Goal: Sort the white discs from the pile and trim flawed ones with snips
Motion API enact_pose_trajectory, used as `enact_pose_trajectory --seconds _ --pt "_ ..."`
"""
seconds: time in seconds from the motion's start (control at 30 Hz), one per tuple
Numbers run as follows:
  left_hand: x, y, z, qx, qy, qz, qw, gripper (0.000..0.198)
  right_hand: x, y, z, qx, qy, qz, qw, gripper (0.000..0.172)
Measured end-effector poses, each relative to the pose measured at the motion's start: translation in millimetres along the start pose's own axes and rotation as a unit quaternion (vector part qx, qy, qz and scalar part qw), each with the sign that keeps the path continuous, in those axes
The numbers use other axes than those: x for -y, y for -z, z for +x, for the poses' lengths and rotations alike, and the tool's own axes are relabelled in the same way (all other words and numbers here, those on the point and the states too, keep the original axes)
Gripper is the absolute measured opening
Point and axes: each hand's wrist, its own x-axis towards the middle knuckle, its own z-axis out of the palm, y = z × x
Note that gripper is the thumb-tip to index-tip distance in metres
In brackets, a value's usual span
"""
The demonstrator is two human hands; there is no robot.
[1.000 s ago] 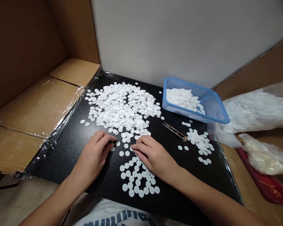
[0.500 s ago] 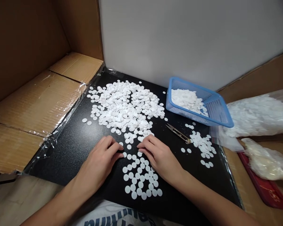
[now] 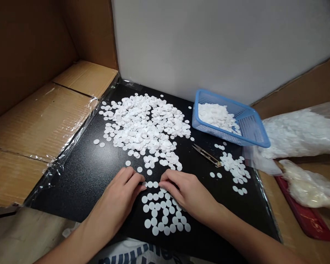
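The discs (image 3: 150, 184) look smooth and matt, the tabletop (image 3: 99, 168) grainy, the basket (image 3: 222, 134) glossy plastic.

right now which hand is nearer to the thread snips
Right. The right hand is nearer the body than the thread snips and to their left, apart from them; the left hand is farther left, beyond several white discs.

- Discs (image 3: 144, 135): plain white.
- Tabletop (image 3: 84, 183): black, finely speckled.
- Perforated basket (image 3: 222, 134): blue, mesh-patterned walls.
- Cardboard sheet (image 3: 41, 113): tan, fine parallel lines.
- Wall panel (image 3: 195, 47): uniform pale grey.
- Thread snips (image 3: 215, 161): metallic grey, brass-toned end.
- Flat panel (image 3: 298, 216): red, gold marking.
- Garment (image 3: 132, 245): white-grey, dark blue lettering.
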Motion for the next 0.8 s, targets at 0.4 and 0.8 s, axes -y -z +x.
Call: enact_pose_trajectory --seconds 0.4,0.8 --pt "-3 9.1 13 0.003 0.036 -0.046 0.998 0.012 -2 -8 22 -0.019 0.073 -0.055 0.996 0.012" --pt "9 18.2 22 -0.082 0.007 -0.042 0.996 0.011 -5 -1 10 -0.008 0.031 0.0 0.999 0.01"
